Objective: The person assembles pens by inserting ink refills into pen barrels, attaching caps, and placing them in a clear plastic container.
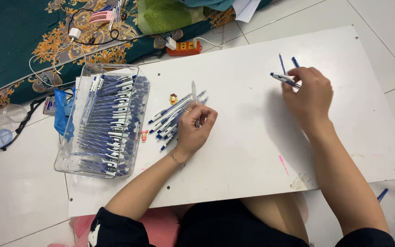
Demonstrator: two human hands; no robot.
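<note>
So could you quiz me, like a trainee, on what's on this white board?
1. True or false: the clear tray of pens sits by the left hand.
2. Which hand reaches the few pens at the far side: A left, B right?
3. What lies under the left hand?

Key: 1 true. 2 B, the right hand. 3 a loose pile of blue and white pens.

A white tabletop (252, 151) (a flat board, marked with a pink streak) is laid over a floor (19, 196) of large pale tiles. A teal cloth (14, 50) patterned in gold is spread at the upper left, where an orange power strip (184, 47) is seen.
</note>
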